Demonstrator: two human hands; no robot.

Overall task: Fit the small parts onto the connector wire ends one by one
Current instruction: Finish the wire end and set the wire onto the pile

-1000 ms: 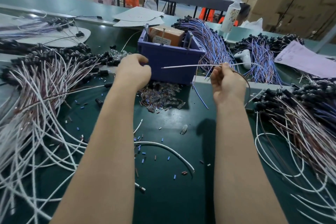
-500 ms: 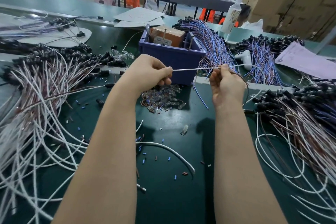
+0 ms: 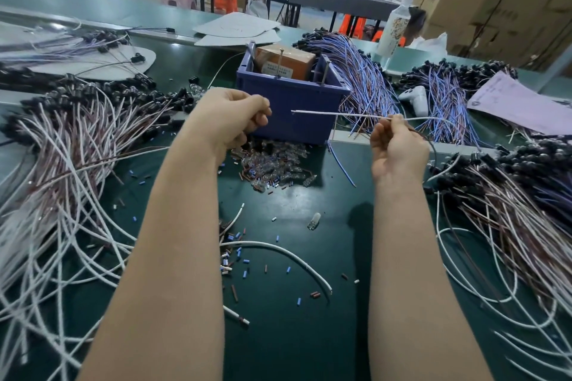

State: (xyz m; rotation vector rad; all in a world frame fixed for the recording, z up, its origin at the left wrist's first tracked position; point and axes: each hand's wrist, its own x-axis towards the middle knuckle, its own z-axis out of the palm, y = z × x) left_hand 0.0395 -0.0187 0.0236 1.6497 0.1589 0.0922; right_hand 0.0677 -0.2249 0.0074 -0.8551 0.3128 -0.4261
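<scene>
Carefully now: your right hand point(image 3: 397, 151) pinches the white wire point(image 3: 340, 114) between thumb and forefinger, well back from its free end. That end hangs in the air in front of the bin point(image 3: 288, 93), pointing at your left hand point(image 3: 230, 120) and stopping just short of it. The long unsupported stretch is the risk: the tip may waver or bend as the hands close, miss a part's opening, or go in crooked. Your left hand's fingers are curled, thumb against forefinger, but I cannot tell whether they hold a part, since none shows. If they do, a loose pinch could drop it among the scraps on the table point(image 3: 309, 334). The pile of parts point(image 3: 272, 164) lies just below that hand, partly covered by it. Past your right hand the wire is lost in the bundle point(image 3: 510, 195), and the tip is too small to judge.
</scene>
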